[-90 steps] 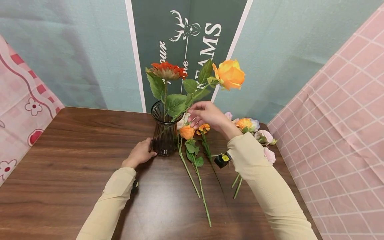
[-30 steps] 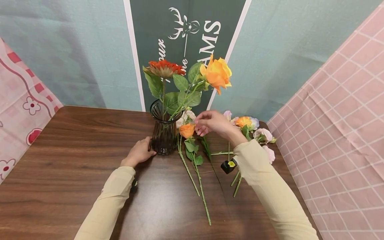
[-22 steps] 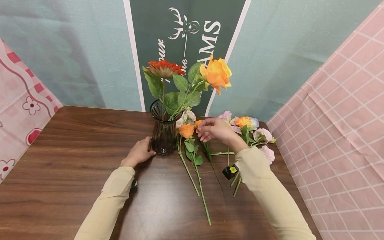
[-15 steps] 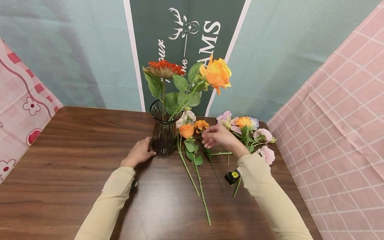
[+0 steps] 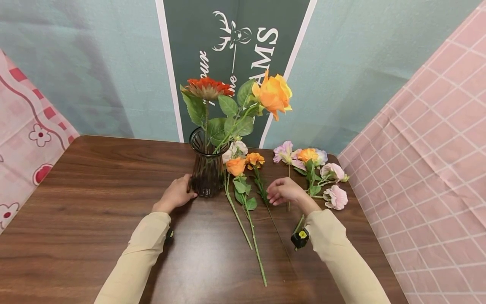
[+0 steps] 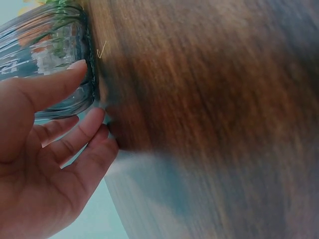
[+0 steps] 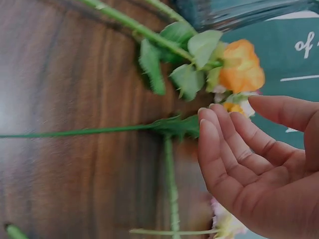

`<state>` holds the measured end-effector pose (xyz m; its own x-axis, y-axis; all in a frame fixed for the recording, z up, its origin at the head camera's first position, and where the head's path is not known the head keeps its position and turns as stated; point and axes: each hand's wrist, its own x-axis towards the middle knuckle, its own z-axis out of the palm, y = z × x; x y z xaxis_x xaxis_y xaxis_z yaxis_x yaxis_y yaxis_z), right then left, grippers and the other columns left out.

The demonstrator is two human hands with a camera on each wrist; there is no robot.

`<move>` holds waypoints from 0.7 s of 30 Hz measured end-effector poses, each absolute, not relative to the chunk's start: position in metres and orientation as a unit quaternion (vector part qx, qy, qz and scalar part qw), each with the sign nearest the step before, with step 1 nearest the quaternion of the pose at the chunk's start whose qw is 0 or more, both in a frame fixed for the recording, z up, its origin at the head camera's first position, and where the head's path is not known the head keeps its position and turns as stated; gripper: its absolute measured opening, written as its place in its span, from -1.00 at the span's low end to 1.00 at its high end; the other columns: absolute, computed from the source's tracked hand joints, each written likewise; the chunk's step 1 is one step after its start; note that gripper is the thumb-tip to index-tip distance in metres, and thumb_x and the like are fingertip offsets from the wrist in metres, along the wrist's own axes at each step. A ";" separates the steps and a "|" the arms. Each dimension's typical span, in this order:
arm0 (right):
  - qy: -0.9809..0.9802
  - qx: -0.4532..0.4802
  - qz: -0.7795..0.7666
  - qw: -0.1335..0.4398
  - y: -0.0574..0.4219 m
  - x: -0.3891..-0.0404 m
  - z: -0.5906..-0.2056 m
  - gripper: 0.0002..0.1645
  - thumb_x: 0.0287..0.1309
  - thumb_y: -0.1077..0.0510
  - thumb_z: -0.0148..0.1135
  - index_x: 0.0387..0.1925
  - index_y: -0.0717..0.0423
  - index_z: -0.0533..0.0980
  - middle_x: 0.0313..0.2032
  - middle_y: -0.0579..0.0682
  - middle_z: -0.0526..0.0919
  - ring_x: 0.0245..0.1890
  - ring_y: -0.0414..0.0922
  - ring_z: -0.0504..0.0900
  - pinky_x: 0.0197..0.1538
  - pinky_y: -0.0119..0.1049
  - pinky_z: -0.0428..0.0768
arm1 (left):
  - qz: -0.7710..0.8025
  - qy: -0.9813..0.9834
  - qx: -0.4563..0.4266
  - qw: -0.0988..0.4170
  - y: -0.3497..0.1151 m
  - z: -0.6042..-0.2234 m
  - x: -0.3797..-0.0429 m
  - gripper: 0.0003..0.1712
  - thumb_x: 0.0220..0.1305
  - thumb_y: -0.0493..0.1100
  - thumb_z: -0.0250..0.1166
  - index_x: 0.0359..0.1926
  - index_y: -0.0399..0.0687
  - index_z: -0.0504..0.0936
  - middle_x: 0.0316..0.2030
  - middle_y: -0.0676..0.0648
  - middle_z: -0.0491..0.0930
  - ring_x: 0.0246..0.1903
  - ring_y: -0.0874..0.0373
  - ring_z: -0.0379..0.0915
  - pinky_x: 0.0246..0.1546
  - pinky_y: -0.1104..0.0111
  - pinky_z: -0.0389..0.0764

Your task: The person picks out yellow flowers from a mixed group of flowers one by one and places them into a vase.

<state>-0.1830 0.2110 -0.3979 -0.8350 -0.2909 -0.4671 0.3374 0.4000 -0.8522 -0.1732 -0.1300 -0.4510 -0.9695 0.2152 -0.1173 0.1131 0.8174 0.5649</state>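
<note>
On the table stands a dark ribbed glass vase [image 5: 208, 177] holding a red daisy-like flower [image 5: 210, 88] and a large orange-yellow rose [image 5: 274, 95] that leans right. My left hand [image 5: 175, 195] grips the vase low on its left side; the left wrist view has the thumb on the glass [image 6: 65, 97] and the fingers around the base. My right hand [image 5: 286, 192], fingers loosely bent and holding nothing, is beside the leafy stem of an orange carnation-like flower [image 5: 255, 160]. Left of that lies a small orange rose [image 5: 236, 166]. In the right wrist view, the palm [image 7: 264, 184] holds nothing.
A white flower [image 5: 238, 148] is partly hidden behind the vase. Further right lie a lilac flower [image 5: 286, 153], an orange-and-blue flower [image 5: 309, 154] and pink flowers [image 5: 336, 197]. A blue-green cloth [image 5: 125, 71] hangs behind the wooden table [image 5: 95, 190]; pink cloths flank it.
My right hand has left the large rose's stem and moved down and right, toward the carnation-like flower's stem. The large rose has shifted left. My left hand stays at the vase.
</note>
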 end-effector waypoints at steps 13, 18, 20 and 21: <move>0.827 0.044 -0.479 0.292 0.218 -0.174 -0.425 -0.88 0.00 0.44 0.05 -0.35 0.42 0.46 -0.52 0.13 0.53 -0.64 -0.14 0.50 -0.51 -0.29 0.54 | 0.286 0.950 0.089 0.090 -0.130 -0.452 -0.173 -0.26 0.15 -0.18 0.28 0.25 -0.40 0.17 -0.38 -0.17 0.45 -0.19 -0.16 0.36 -0.25 0.06 0.39; 0.840 0.048 -0.459 0.287 0.218 -0.172 -0.432 -0.94 -0.01 0.44 0.07 -0.46 0.33 0.47 -0.52 0.08 0.55 -0.65 -0.14 0.48 -0.52 -0.29 0.53 | 0.287 0.949 0.090 0.090 -0.130 -0.452 -0.173 -0.27 0.15 -0.19 0.28 0.25 -0.41 0.17 -0.37 -0.19 0.46 -0.20 -0.15 0.36 -0.27 0.07 0.40; 0.843 0.048 -0.454 0.285 0.218 -0.172 -0.434 -0.92 -0.01 0.45 0.07 -0.48 0.30 0.48 -0.53 0.07 0.55 -0.66 -0.14 0.47 -0.53 -0.29 0.53 | 0.288 0.949 0.089 0.090 -0.131 -0.452 -0.173 -0.27 0.15 -0.19 0.28 0.25 -0.40 0.17 -0.35 -0.20 0.46 -0.19 -0.15 0.36 -0.26 0.06 0.40; 0.844 0.049 -0.453 0.284 0.217 -0.171 -0.435 -0.93 0.00 0.44 0.08 -0.49 0.30 0.48 -0.54 0.07 0.54 -0.66 -0.13 0.47 -0.53 -0.28 0.53 | 0.288 0.949 0.089 0.090 -0.131 -0.452 -0.173 -0.27 0.15 -0.19 0.28 0.25 -0.40 0.16 -0.35 -0.20 0.46 -0.18 -0.16 0.36 -0.26 0.06 0.40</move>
<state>-0.1713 0.2172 -0.4349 -0.8341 -0.1753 -0.5231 0.3391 0.5850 -0.7367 -0.1730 -0.1310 -0.4518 -0.9678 0.2213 -0.1199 0.1172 0.8179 0.5633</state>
